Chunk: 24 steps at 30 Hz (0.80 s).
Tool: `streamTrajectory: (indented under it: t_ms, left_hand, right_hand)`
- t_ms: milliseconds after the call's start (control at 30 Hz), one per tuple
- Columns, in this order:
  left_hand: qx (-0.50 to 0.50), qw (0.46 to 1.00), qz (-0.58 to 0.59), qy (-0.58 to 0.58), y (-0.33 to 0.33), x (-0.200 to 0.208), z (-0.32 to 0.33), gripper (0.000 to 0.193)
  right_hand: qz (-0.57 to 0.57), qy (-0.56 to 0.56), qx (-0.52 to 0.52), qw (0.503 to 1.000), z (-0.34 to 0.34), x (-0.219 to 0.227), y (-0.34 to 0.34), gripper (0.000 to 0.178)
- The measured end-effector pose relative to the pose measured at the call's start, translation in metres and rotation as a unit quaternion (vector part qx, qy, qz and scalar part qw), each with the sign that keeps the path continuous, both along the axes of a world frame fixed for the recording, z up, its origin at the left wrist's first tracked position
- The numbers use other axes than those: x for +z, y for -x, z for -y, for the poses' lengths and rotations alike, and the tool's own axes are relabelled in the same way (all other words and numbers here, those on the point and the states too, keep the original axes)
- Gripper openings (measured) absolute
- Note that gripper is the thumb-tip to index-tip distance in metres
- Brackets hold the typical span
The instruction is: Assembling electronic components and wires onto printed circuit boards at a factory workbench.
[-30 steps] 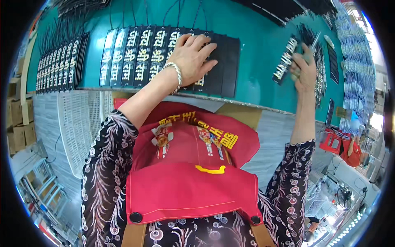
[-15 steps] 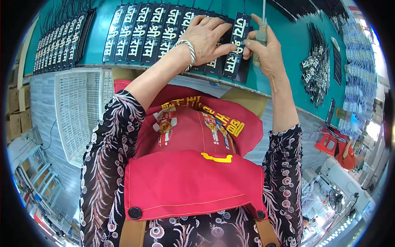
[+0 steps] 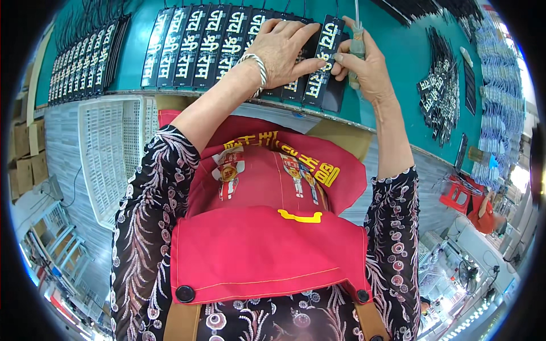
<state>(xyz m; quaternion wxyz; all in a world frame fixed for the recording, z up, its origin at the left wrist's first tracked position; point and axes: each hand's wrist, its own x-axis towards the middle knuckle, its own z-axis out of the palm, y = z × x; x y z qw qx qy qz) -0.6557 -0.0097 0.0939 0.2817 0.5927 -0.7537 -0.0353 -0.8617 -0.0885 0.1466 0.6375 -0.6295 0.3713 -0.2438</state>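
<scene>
My left hand [image 3: 280, 54] lies spread over a row of black panels [image 3: 187, 48] with white lettering. Its thumb reaches the left edge of one lettered panel [image 3: 323, 62] at the row's right end. My right hand [image 3: 368, 71] is wrapped round a screwdriver [image 3: 357, 48] with a greenish see-through handle, its shaft pointing away from me. The right thumb and fingertips also touch that end panel's right edge. Beneath this panel another dark piece [image 3: 334, 98] shows partly. Thin black cables run from the panels' far ends.
More lettered panels [image 3: 85, 59] stand close together at the far left of the green table [image 3: 392, 85]. On the right lie a heap of lettered strips [image 3: 441, 94] and bundled pale cables [image 3: 495, 96]. A white plastic crate [image 3: 94, 165] is below the table edge.
The end panel has shifted slightly left, against the row, and more of the dark piece beneath it shows. Both hands keep nearly the same pose.
</scene>
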Motion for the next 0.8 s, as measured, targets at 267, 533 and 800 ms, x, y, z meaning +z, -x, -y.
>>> streamTrajectory:
  t_ms: [267,533,800]
  left_hand:
    - [-0.04,0.999,0.013,0.014,0.003,0.006,-0.004,0.059]
    - [-0.044,0.997,0.054,0.029,0.004,0.019,-0.009,0.041]
    - [-0.07,0.996,0.056,0.019,0.001,0.03,-0.012,0.04]
  right_hand:
    - [-0.138,0.036,0.007,0.99,0.007,0.009,-0.001,0.072]
    - [-0.212,0.03,-0.006,0.977,-0.001,0.03,-0.011,0.064]
    - [-0.192,0.06,-0.062,0.978,-0.03,0.03,0.011,0.057]
